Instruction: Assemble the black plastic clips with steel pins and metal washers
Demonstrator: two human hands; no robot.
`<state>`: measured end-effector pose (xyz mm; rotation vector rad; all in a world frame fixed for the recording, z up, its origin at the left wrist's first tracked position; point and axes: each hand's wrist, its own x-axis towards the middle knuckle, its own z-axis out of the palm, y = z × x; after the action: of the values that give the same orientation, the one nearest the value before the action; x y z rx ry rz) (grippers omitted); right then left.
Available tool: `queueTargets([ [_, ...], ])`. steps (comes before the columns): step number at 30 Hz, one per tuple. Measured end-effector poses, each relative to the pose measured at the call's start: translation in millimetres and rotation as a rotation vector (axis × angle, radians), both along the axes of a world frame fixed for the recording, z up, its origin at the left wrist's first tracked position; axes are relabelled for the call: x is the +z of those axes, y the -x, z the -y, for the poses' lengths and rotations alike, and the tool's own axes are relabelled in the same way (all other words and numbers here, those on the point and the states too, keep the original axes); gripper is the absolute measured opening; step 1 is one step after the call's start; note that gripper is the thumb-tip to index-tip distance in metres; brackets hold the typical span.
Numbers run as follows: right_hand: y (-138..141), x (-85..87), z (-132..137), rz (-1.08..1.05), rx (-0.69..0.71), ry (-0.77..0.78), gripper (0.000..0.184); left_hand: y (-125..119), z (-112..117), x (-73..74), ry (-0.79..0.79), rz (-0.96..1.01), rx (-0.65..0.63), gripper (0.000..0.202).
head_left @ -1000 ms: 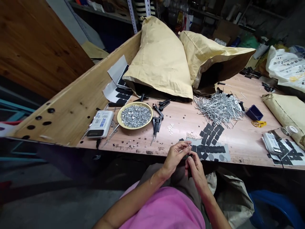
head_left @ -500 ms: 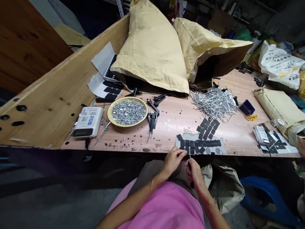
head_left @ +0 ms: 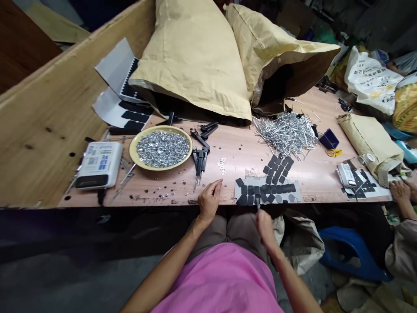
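Note:
My left hand (head_left: 209, 202) is over the table's front edge, thumb and fingers drawn together. Its fingertips lie just below a small patch of tiny pale rings (head_left: 222, 164); anything pinched in them is too small to make out. My right hand (head_left: 265, 226) is closed, slightly blurred, just in front of the table edge. From its top a thin metal rod (head_left: 258, 203) points up; the rest of the rod is hidden in the fist. Behind the rod tip lies a grey backing sheet (head_left: 240, 184) carrying rows of black rounded-square pads (head_left: 250, 190).
A yellow bowl (head_left: 133, 155) of small metal pieces stands left, beside a white box device (head_left: 103, 161) and black plastic parts (head_left: 201, 158). Metal pins (head_left: 286, 132) are heaped behind the pads. Large paper sacks (head_left: 195, 61) fill the back. Another person's hands (head_left: 402, 191) rest at far right.
My left hand has moved left, away from the rod, toward the tiny rings. My right hand still grips the rod, close to the pads. The view has shifted somewhat.

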<state>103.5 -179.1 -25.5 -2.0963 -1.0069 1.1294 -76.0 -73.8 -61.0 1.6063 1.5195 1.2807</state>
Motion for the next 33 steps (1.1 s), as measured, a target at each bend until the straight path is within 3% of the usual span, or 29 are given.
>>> queueTargets([
  [7,14.1,8.0,-11.8,-0.164,-0.242,0.135,0.029,0.7,-2.0,-2.3,0.027,0.015,0.007,0.03],
  [11,26.6,15.5,-13.7,-0.463,-0.323,0.237,0.022,1.6,-3.4,-1.0,0.051,0.02,0.031,0.03],
  [14,27.8,18.6,-17.1,-0.555,-0.421,0.223,0.023,2.6,-4.1,-0.8,0.079,0.033,0.027,0.029],
  [25,43.5,5.3,-8.4,-0.687,-0.429,0.26,0.021,3.6,-5.9,-3.0,0.128,-0.009,-0.014,0.027],
  [30,31.3,11.2,-3.2,-0.695,-0.455,0.212,0.026,8.4,-6.7,0.7,0.071,-0.062,-0.014,0.024],
  [33,-3.5,8.7,21.7,-0.65,-0.536,0.101,0.032,16.6,-15.1,8.1,0.02,-0.202,0.077,0.022],
])
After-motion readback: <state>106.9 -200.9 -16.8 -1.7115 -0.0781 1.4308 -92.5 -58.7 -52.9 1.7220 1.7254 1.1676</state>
